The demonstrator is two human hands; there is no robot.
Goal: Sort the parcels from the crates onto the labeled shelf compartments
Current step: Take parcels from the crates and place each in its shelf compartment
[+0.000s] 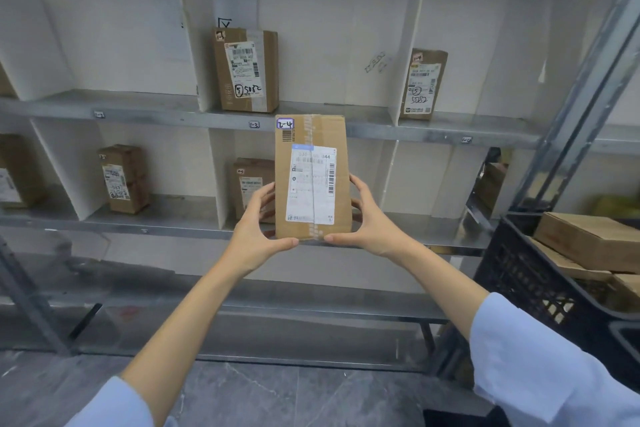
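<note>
I hold a brown cardboard parcel (311, 135) upright in front of the shelf, its white shipping label facing me and a small tag reading "2-4" at its top left corner. My left hand (258, 225) grips its lower left edge, thumb under the bottom. My right hand (367, 218) grips the lower right edge the same way. The metal shelf (173, 114) has white dividers and small compartment tags on its rails. A black crate (526, 274) at the right holds several more brown parcels (588, 239).
Parcels stand in the compartments: two on the upper level (247, 69) (424, 83), and others on the lower level (126, 178) (251, 184). The lower right compartment behind the held parcel shows a bare shelf floor. A slanted metal post (581, 97) rises at the right.
</note>
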